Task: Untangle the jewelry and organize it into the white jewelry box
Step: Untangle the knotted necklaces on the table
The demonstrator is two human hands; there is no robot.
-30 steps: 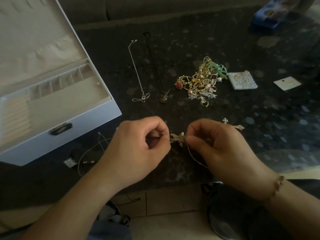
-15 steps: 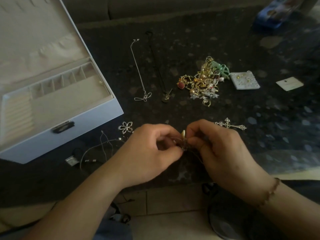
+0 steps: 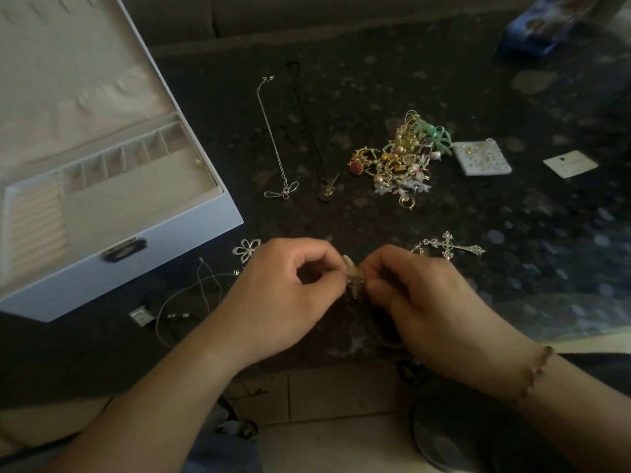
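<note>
My left hand [image 3: 283, 295] and my right hand [image 3: 420, 295] meet over the near edge of the dark table, both pinching a small pale pendant piece [image 3: 353, 276] between fingertips. The white jewelry box [image 3: 136, 268] stands open at the left with its beige compartments showing. A tangled heap of gold, pearl and green jewelry [image 3: 401, 162] lies at mid-table. Straightened beside it are a silver chain necklace [image 3: 275, 148] and a dark cord necklace [image 3: 312, 141]. A silver cross pendant [image 3: 449, 248] lies past my right hand, and a silver flower pendant [image 3: 246, 249] past my left.
A thin silver chain [image 3: 191, 295] and small clasps lie loose in front of the box. A white earring card [image 3: 482, 157] and a blank white card [image 3: 570, 163] sit right of the heap. A blue box [image 3: 539, 29] is at the far right corner.
Both hands drew slightly nearer and lower, uncovering the cross and flower pendants. The pale piece turned upright between the fingertips.
</note>
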